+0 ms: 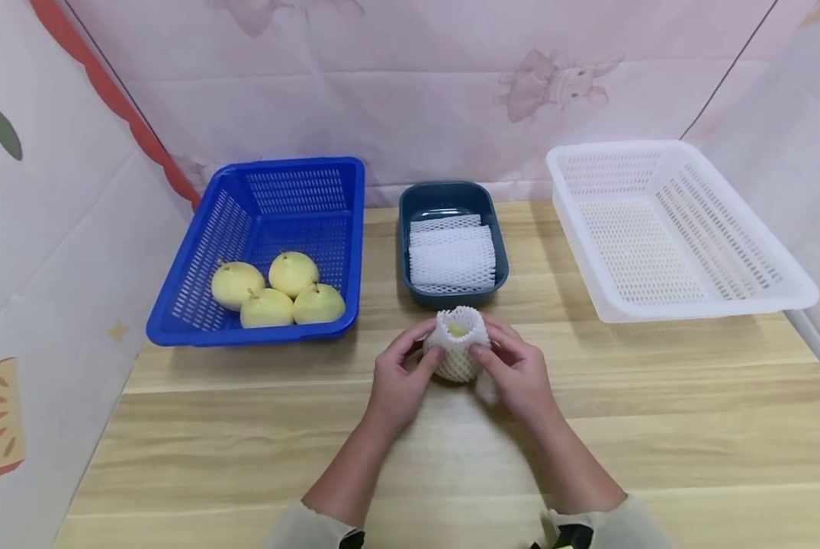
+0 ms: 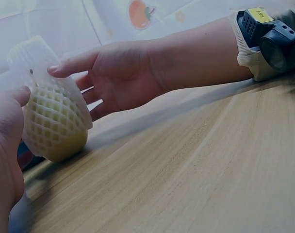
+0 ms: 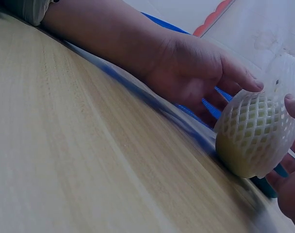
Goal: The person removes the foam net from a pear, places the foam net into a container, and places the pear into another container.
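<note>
A yellow-green pear (image 2: 70, 148) stands upright on the table, inside a white foam net sleeve (image 1: 456, 362). The sleeve covers most of the fruit, leaving its lower part bare in both wrist views, and its top edge rises open above the pear. My left hand (image 1: 399, 377) holds the sleeved pear from the left, thumb at the front. From the other side my right hand (image 1: 522, 374) grips it, with its thumb also on the net. Just behind sits a dark green tray (image 1: 410, 286) with a stack of flat foam net sleeves (image 1: 451, 255).
To the left, a blue basket (image 1: 210, 335) contains several pears (image 1: 265, 307). A white basket (image 1: 698, 309) with slotted walls stands at the right. Printed cloth (image 1: 437, 91) hangs behind the wooden table (image 1: 245, 450) and along its sides.
</note>
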### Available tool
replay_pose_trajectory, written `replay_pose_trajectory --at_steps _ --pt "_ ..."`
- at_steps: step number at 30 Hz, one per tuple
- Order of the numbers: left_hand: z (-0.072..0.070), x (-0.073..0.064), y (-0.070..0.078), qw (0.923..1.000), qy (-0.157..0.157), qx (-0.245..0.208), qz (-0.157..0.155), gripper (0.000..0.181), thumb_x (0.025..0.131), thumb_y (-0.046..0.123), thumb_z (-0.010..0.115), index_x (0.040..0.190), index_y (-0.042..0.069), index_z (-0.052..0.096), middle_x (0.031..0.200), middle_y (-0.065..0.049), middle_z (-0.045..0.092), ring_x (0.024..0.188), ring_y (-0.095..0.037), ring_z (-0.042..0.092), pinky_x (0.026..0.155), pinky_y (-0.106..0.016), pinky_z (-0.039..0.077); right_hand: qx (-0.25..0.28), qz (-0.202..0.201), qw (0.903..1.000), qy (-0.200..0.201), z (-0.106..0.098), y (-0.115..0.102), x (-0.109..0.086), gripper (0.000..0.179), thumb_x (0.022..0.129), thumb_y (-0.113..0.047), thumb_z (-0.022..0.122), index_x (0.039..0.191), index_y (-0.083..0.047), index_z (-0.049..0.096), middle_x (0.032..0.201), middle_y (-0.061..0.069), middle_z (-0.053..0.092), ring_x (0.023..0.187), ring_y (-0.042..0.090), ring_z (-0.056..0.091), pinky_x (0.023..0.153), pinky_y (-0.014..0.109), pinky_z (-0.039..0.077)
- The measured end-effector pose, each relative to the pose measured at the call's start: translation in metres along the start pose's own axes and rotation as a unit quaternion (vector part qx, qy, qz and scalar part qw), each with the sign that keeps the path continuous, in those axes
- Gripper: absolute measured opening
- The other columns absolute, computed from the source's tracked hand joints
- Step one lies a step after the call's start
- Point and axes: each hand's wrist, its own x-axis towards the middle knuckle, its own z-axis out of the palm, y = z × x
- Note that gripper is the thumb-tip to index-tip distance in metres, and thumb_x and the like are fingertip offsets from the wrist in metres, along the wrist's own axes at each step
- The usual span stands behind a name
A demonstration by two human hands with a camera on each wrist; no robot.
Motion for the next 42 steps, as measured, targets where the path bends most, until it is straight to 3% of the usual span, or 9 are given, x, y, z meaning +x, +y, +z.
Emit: replay_pose_trajectory --at_steps 8,11,17,22,27,31,38,42 --pt "-0.002 0.002 -0.012 0.9969 -0.065 0.005 -0.044 0.052 0.095 0.013 0.064 0.145 0.014 0.049 0.149 -0.002 0.048 0.135 -0.02 0.047 0.112 -0.043 0.039 0.023 0.047 0.9985 -0.015 -0.002 0.0 0.003 0.055 0.085 0.011 0.06 0.138 0.004 0.05 0.138 0.015 0.055 0.129 0.013 0.051 0.108 0.027 0.042" --pt "-0.003 0.003 -0.012 0.9959 -0.071 0.006 -0.055 0.051 0.096 0.01 0.061 0.145 0.015 0.048 0.149 -0.003 0.048 0.135 -0.02 0.047 0.111 -0.042 0.04 0.025 0.06 0.9978 -0.013 -0.002 0.0 0.004 0.06 0.081 0.015 0.055 0.14 0.004 0.048 0.139 0.017 0.053 0.128 0.014 0.05 0.109 0.029 0.041" --pt "-0.004 0.002 -0.011 0.9967 -0.045 0.003 -0.068 0.044 0.095 0.006 0.058 0.138 0.016 0.056 0.14 -0.002 0.055 0.124 -0.02 0.057 0.102 -0.035 0.048 0.012 0.07 0.9974 0.007 -0.001 0.001 0.004 0.054 0.081 0.015 0.053 0.134 0.004 0.051 0.129 0.014 0.058 0.121 0.019 0.054 0.103 0.028 0.046" --pt "-0.003 0.004 -0.012 0.9986 -0.027 0.002 -0.047 0.039 0.094 0.006 0.062 0.133 0.011 0.06 0.135 -0.004 0.057 0.118 -0.021 0.059 0.098 -0.037 0.051 0.011 0.066 0.9973 0.03 -0.002 0.001 0.006 0.039 0.084 0.013 0.056 0.123 0.006 0.056 0.117 0.005 0.062 0.115 0.021 0.058 0.098 0.027 0.05" --pt "-0.001 0.006 -0.01 0.9993 -0.012 0.003 -0.035 0.035 0.094 0.007 0.065 0.129 0.009 0.063 0.133 -0.004 0.059 0.118 -0.017 0.056 0.093 -0.037 0.052 0.018 0.046 0.9981 0.038 -0.003 0.001 0.007 0.027 0.088 0.009 0.062 0.115 0.008 0.062 0.116 0.001 0.064 0.115 0.017 0.059 0.096 0.029 0.053" --pt "-0.001 0.009 -0.002 0.9995 -0.006 0.003 -0.032 0.034 0.093 0.003 0.065 0.127 0.002 0.063 0.133 -0.01 0.059 0.12 -0.02 0.055 0.092 -0.04 0.052 0.021 0.021 0.9987 0.041 -0.003 -0.001 0.008 0.024 0.088 0.008 0.064 0.112 0.011 0.064 0.117 0.002 0.063 0.116 0.019 0.059 0.093 0.03 0.054" --pt "0.0 0.007 -0.006 0.9998 0.014 0.009 0.009 0.026 0.092 0.009 0.069 0.118 0.004 0.068 0.125 -0.007 0.064 0.115 -0.017 0.059 0.084 -0.032 0.055 0.018 0.0 0.9986 0.05 -0.004 0.001 0.007 0.023 0.088 0.006 0.067 0.111 0.011 0.066 0.117 0.003 0.063 0.115 0.019 0.058 0.09 0.028 0.055" --pt "0.001 0.005 0.011 0.9995 0.027 0.019 -0.001 0.023 0.089 0.0 0.069 0.113 -0.003 0.068 0.121 -0.015 0.065 0.113 -0.023 0.06 0.085 -0.035 0.055 0.012 -0.001 0.9983 0.056 -0.004 0.001 0.006 0.024 0.089 0.004 0.067 0.112 0.011 0.067 0.116 0.004 0.063 0.115 0.018 0.058 0.091 0.028 0.055"
